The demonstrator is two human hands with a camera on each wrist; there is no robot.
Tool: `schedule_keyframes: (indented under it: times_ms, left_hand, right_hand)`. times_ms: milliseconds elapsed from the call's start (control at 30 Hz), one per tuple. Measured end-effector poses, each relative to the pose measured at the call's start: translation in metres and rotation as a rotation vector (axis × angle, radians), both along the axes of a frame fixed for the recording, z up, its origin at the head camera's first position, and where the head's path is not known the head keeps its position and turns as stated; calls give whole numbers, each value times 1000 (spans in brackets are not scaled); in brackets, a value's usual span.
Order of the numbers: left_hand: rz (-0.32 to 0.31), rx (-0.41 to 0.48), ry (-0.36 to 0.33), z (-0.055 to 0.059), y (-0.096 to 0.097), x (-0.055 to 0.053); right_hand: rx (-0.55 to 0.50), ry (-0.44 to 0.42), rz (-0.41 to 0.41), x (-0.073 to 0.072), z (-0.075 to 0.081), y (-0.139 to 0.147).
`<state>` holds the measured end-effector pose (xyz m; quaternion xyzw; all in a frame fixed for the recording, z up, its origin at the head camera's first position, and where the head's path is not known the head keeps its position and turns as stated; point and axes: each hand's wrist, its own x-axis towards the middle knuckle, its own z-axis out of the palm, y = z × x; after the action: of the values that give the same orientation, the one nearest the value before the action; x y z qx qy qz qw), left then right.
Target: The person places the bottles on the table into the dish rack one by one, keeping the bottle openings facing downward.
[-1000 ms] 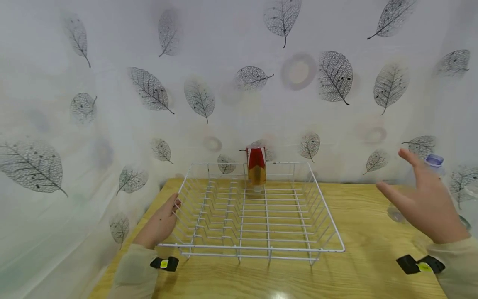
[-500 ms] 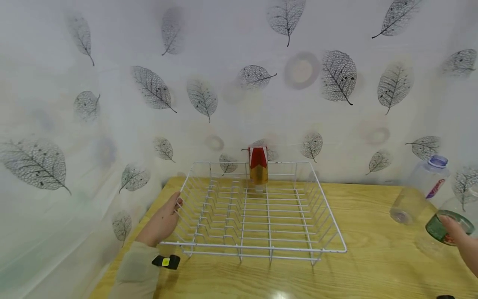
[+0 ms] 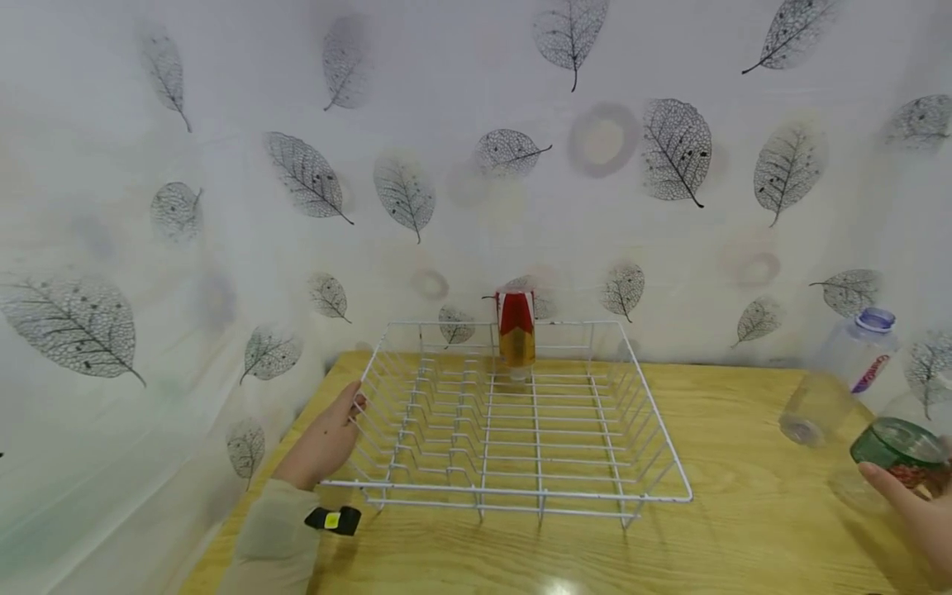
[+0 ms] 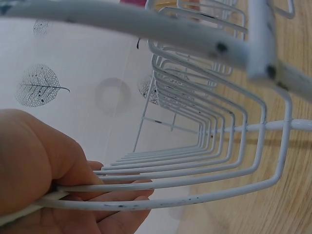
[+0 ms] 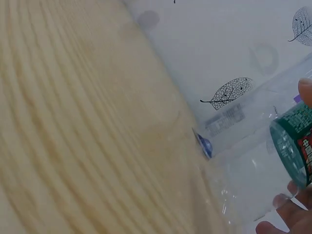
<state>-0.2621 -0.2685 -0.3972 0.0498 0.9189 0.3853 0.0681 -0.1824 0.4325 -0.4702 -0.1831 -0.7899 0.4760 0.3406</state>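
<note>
My left hand point(image 3: 323, 438) grips the side of a white wire dish rack point(image 3: 673, 450) in the middle of the table. In the left wrist view, the thumb and fingers curl round its wires point(image 4: 170, 200). At the right edge of the head view, my right hand point(image 3: 918, 516) has its thumb and fingers around a clear bottle with a green label point(image 3: 888, 446). In the right wrist view several fingers point(image 5: 292, 212) show below that label, and part of the hand is out of frame. Inside the rack, at its back, stands a container with a red and gold label point(image 3: 516, 330).
Beside the right hand stands a clear bottle with a purple neck point(image 3: 876, 321) and a small red label. A leaf-print curtain point(image 3: 468, 223) hangs behind and to the left of the wooden table point(image 3: 729, 463).
My right hand has moved right and down, from hovering with spread fingers to holding the green-labelled bottle. The left hand stays on the rack. The view has shifted slightly.
</note>
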Motion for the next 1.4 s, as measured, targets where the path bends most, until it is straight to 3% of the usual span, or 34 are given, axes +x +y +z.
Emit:
schedule_keyframes:
  times_ms: [67,300,600,700,900,1067,1267,1400]
  left_hand:
    - [-1,-6,7,1,0,0]
    - [3,-25,13,5,1,-1]
    - [6,-14,10,5,0,0]
    - [10,-7,2,5,0,1]
    - [18,-18,-22,5,0,3]
    - [15,-15,-21,4,-1,5]
    - [-9,-101,99,6,-3,4]
    - [-30,-129,178,14,1,8]
  right_hand:
    - [-29,-29,35,3,5,-8]
    - [-23,-16,95,-15,-39,37]
    - [53,-82,208,-15,-38,39]
    - [94,-108,210,-16,-37,38]
    - [139,-96,318,-13,-22,30]
    - [284,-186,410,-13,5,15]
    - [386,-305,478,-22,42,-19]
    - [463,-264,550,-26,63,-41]
